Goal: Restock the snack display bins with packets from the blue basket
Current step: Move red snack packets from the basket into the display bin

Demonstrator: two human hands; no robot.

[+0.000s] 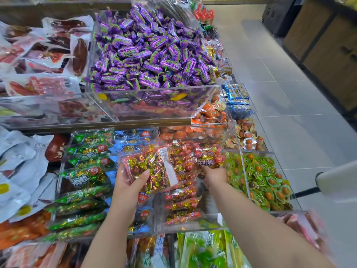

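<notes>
Lower left: green packets [85, 178] fill one compartment. Centre: left hand [131, 180] grips a red packet [152, 169], thumb across its face. Right of centre: right hand [214, 176] reaches into the clear bin [210, 209] among stacked red packets [183, 200]; its fingers are hidden, so its grip cannot be judged.

The tiered display stand [116, 123] carries clear acrylic bins [152, 89] heaped with snack packets [183, 198].

Single head-worn wide-angle view, forward and down, close over snack bins [193, 222]
</notes>
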